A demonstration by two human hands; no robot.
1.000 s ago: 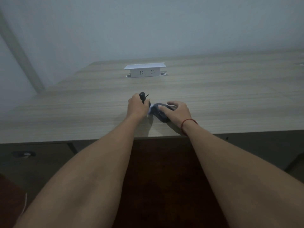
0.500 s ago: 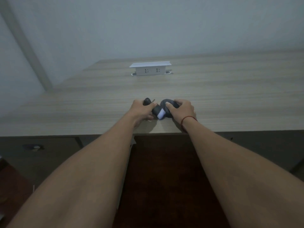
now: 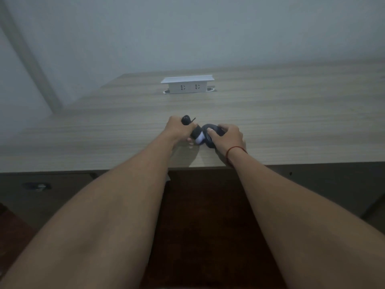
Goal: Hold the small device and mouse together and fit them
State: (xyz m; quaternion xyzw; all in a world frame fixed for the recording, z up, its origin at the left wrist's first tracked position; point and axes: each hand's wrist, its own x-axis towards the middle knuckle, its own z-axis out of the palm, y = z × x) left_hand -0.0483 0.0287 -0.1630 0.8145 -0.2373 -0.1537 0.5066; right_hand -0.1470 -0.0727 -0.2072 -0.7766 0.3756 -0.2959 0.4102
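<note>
Head view: the left hand (image 3: pixel 178 130) has its grip curled round a dark roll with a white end (image 3: pixel 197 134). The right hand (image 3: pixel 228 138) holds a dark rounded piece (image 3: pixel 209 132) just beside it, thumb on top. Both pieces sit low over the counter (image 3: pixel 291 122), near its front edge. They look close to meeting; whether they are joined, I cannot tell. A white socket box (image 3: pixel 187 85) stands farther back.

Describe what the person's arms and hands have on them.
Both forearms are bare, with no sleeves in view. The right hand has a thin red string bracelet at its wrist. The left hand shows no bracelet, watch or glove.
</note>
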